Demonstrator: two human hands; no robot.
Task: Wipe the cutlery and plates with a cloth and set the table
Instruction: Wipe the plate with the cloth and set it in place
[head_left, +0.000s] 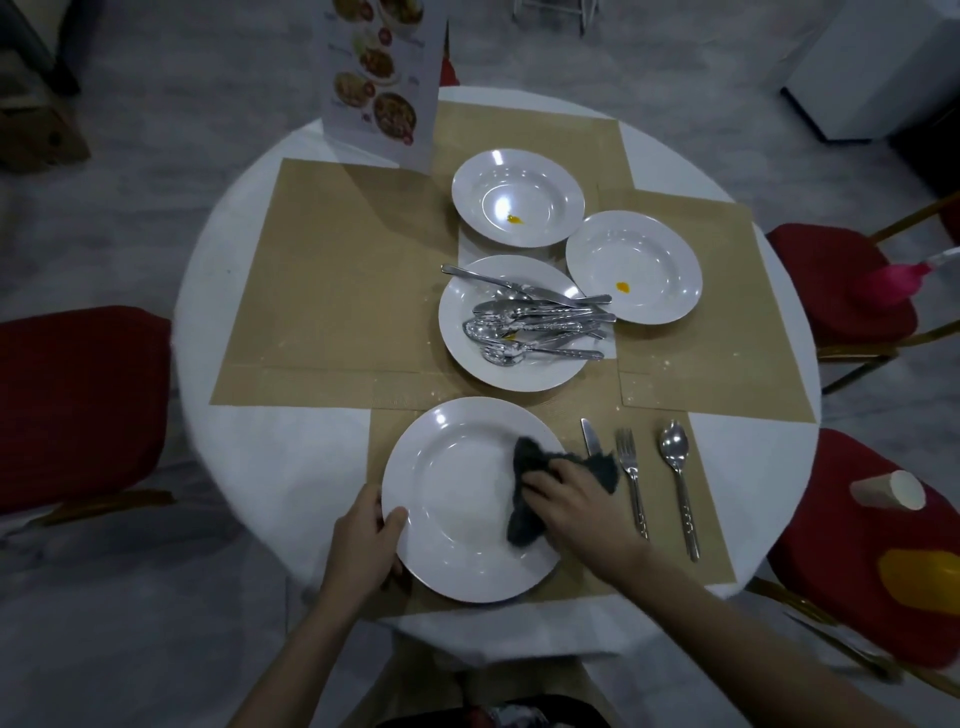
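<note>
A white plate (457, 499) lies on the near placemat. My left hand (366, 535) grips its left rim, thumb on top. My right hand (576, 499) presses a dark grey cloth (530, 493) onto the plate's right side. To the right of the plate lie a knife (589, 436), partly hidden under the cloth, a fork (631, 478) and a spoon (678, 478). Farther back, a plate (467, 358) holds a pile of several pieces of cutlery (535, 322). Two more plates (517, 197) (634, 265) each carry a yellow stain.
The round white table (270, 467) bears tan placemats (332, 270) and a standing menu card (382, 83) at the back. Red chairs (78, 405) (831, 280) surround it. On the right chair (810, 519) are a paper cup (891, 491) and a yellow bottle (919, 577).
</note>
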